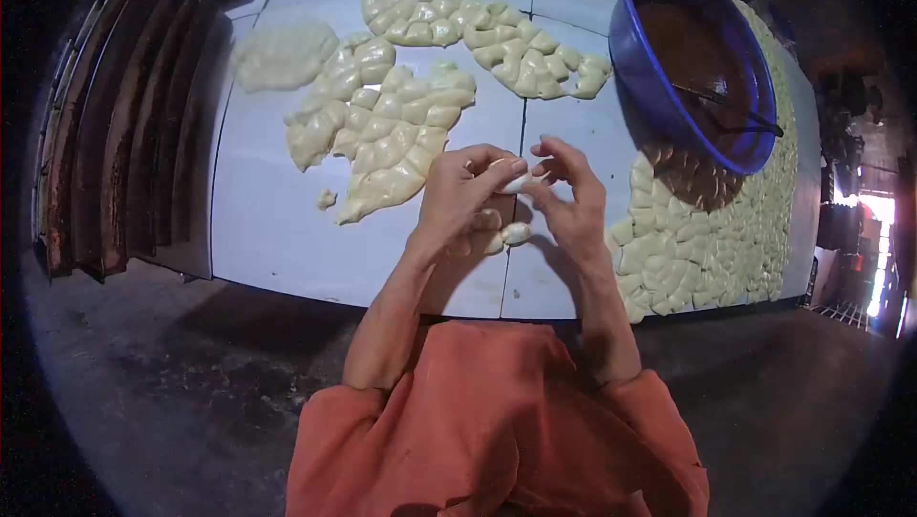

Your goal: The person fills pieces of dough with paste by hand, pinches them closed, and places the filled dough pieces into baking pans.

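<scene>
Over the front part of the table, my left hand (461,190) pinches a small pale piece of dough (516,184) between thumb and fingers. From the other side my right hand (573,194) curls its thumb and fingers round the right end of the same piece. Just below the hands, a few small dough pieces (516,233) lie on the white tabletop (272,231), partly hidden by my left hand. Glossy, joined sheets of dough pieces (396,140) spread out to the left and beyond my hands.
A large blue basin (638,102) with brown contents and a dark-handled tool (735,121) stands at the right. Flattened dough pieces (702,250) cover the table's right side. Dark upright trays (129,135) lean at the left. The table's front edge is close to my body.
</scene>
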A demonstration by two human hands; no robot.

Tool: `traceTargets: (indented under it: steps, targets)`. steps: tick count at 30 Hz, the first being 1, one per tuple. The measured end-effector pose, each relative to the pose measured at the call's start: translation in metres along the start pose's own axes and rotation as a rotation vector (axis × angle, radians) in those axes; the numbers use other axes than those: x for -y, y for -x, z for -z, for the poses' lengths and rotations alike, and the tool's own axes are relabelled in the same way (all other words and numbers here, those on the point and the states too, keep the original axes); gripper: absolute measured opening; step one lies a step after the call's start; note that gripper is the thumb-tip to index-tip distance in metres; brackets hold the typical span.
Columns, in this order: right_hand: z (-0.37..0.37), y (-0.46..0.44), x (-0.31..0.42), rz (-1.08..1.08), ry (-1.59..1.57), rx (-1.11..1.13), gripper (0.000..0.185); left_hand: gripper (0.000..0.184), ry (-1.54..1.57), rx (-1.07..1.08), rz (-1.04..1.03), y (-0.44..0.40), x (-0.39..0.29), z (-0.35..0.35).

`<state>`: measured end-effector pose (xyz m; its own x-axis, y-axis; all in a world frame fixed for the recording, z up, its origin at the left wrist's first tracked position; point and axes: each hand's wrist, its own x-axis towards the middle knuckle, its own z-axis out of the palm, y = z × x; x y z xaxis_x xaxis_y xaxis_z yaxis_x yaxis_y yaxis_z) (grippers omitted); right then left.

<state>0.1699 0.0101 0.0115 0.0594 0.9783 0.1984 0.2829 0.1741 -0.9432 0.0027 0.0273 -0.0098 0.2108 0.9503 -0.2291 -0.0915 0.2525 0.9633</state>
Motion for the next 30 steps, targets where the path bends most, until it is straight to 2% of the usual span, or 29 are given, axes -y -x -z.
traceTargets:
  steps: [2,3,4,6,7,8,10,11,12,14,16,18,20,22,23,24,27,28,29,30]
  targets:
    - [0.011,0.008,0.004,0.295,0.187,0.201,0.031,0.029,0.095,0.024,0.002,0.004,0.002,-0.002]
    - [0.015,0.015,0.001,0.199,0.186,0.209,0.029,0.029,0.095,0.026,0.01,0.007,0.004,-0.003]
    - [0.02,0.016,0.0,0.195,0.188,0.207,0.029,0.035,-0.007,-0.002,0.007,0.01,0.007,-0.004]
    - [0.029,0.016,-0.002,-0.05,0.114,0.274,0.024,0.055,-0.213,-0.057,0.001,0.015,0.008,-0.006]
    - [0.031,0.017,-0.001,-0.179,0.038,0.264,0.019,0.064,-0.287,-0.047,-0.065,0.021,0.003,-0.001]
    - [0.033,0.018,-0.007,-0.182,0.037,0.264,0.019,0.064,-0.288,-0.047,-0.062,0.027,0.0,0.005]
    - [0.037,0.024,-0.026,-0.326,0.014,0.388,0.021,0.066,-0.672,0.013,-0.251,0.041,-0.001,0.017]
    - [0.035,0.025,-0.03,-0.355,0.143,0.486,0.022,0.067,-0.74,0.113,-0.254,0.045,0.003,0.023]
    - [0.03,0.024,-0.033,-0.186,0.181,0.519,0.022,0.067,-0.74,0.115,-0.253,0.047,0.007,0.022]
    - [0.03,0.023,-0.024,-0.279,0.215,0.56,0.023,0.063,-0.966,0.22,-0.449,0.05,0.014,0.024]
    - [0.031,0.023,-0.026,-0.197,0.262,0.618,0.024,0.059,-0.962,0.204,-0.431,0.052,0.027,0.017]
    - [0.031,0.022,-0.021,-0.104,0.314,0.671,0.026,0.065,-0.936,0.181,-0.43,0.053,0.025,0.012]
    - [0.028,0.019,-0.011,-0.182,0.313,0.556,0.028,0.073,-0.889,0.165,-0.39,0.057,0.014,0.017]
    - [0.021,0.005,-0.019,-0.092,0.292,0.488,0.029,0.074,-0.782,0.218,-0.295,0.058,0.001,0.025]
    - [0.017,-0.004,-0.019,-0.177,0.282,0.417,0.029,0.066,-0.766,0.094,-0.417,0.056,0.003,0.028]
    - [0.012,-0.014,-0.016,-0.262,0.271,0.343,0.029,0.066,-0.773,0.085,-0.422,0.053,0.002,0.035]
    - [-0.016,-0.052,-0.014,-0.23,0.278,0.342,0.029,0.049,-0.522,-0.087,-0.275,0.041,0.002,0.059]
    - [-0.025,-0.068,-0.019,-0.226,0.255,0.34,0.029,0.049,-0.522,-0.091,-0.286,0.035,-0.001,0.067]
    - [-0.033,-0.086,-0.032,-0.095,0.332,0.359,0.029,0.048,-0.536,-0.161,-0.222,0.027,-0.005,0.077]
    - [-0.043,-0.103,-0.034,-0.086,0.335,0.358,0.029,0.046,-0.546,-0.233,-0.157,0.019,-0.008,0.085]
